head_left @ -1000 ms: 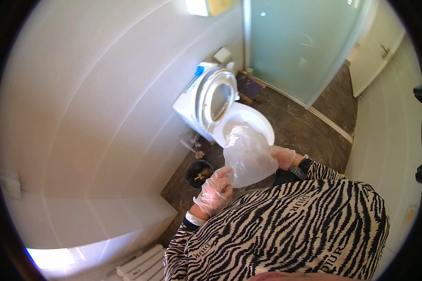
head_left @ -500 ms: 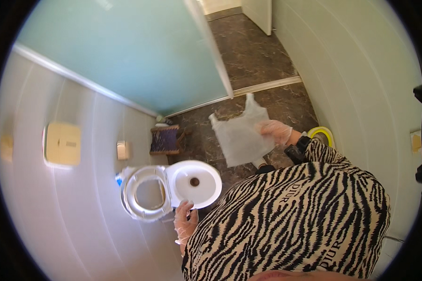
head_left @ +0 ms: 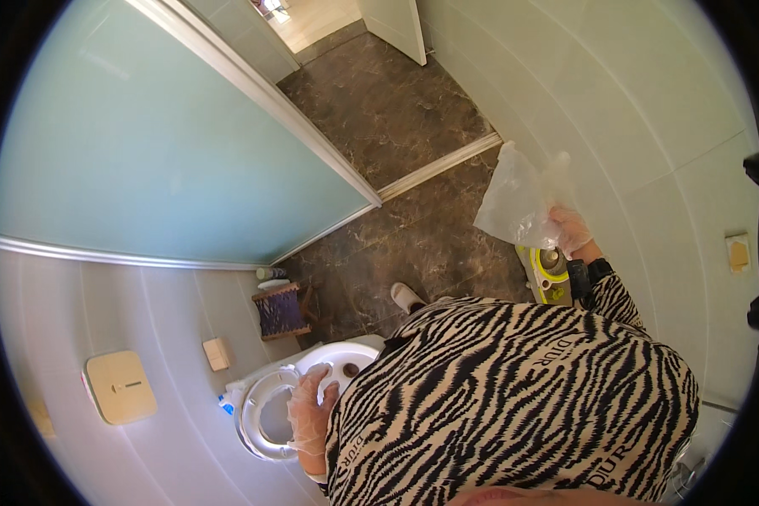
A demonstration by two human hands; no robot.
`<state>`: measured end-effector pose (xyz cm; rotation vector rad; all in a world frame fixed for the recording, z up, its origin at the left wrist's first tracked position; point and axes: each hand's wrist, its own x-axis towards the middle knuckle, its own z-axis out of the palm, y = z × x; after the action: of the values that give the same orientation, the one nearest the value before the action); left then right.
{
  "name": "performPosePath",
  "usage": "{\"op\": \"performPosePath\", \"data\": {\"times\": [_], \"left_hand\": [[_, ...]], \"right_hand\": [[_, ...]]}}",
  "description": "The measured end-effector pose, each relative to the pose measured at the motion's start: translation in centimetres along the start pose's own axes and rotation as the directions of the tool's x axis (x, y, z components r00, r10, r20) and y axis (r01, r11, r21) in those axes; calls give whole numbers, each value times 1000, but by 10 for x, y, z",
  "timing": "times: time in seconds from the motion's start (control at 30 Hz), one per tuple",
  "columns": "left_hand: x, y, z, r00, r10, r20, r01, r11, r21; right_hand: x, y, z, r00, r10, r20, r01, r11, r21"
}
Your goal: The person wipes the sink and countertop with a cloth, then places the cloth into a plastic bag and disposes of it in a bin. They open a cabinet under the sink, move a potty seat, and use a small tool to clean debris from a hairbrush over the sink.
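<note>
My right hand (head_left: 571, 229), in a clear disposable glove, pinches a translucent white plastic bag (head_left: 514, 198) by one side. The bag hangs spread and crumpled toward the far right, partly above a yellow-green and grey mop bucket (head_left: 552, 266). My left hand (head_left: 312, 411), gloved too, holds nothing; its fingers are loosely curved and apart. It hovers over the white toilet (head_left: 320, 354), in front of the raised seat (head_left: 257, 413). My sleeve and body cover part of the bowl.
A purple folding stool (head_left: 280, 312) stands by the left wall, with small bottles behind it. A frosted glass partition (head_left: 169, 152) fills the far left. A raised sill (head_left: 438, 167) crosses the dark marbled floor. My slippered foot (head_left: 406, 297) shows beyond my sleeve.
The view has swung to the right. My right hand has carried the bag rightward to the mop bucket, and the bag has lost its flat spread. My left hand now overlaps the toilet seat.
</note>
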<state>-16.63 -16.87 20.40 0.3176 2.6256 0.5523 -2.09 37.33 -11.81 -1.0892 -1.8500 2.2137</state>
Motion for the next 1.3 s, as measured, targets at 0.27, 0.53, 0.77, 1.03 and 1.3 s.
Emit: {"op": "performPosePath", "data": {"times": [0.27, 0.53, 0.77, 1.03, 1.3], "left_hand": [[49, -13, -22, 996, 88, 4, -88, 994, 59], [124, 26, -42, 963, 207, 174, -246, 938, 244], [245, 99, -22, 866, 349, 359, -460, 836, 298], [405, 198, 14, 766, 390, 511, -584, 754, 301], [470, 210, 22, 881, 293, 372, -425, 835, 349]], "right_hand": [[-20, 15, -11, 989, -136, 61, 139, 702, -698], [-56, 15, 40, 985, 70, -155, -89, 989, -118], [-103, 26, 0, 850, 346, -398, -171, 894, 414], [72, -32, -2, 781, 404, -475, -196, 882, 429], [269, -99, 13, 962, 189, -200, -95, 910, 404]]}}
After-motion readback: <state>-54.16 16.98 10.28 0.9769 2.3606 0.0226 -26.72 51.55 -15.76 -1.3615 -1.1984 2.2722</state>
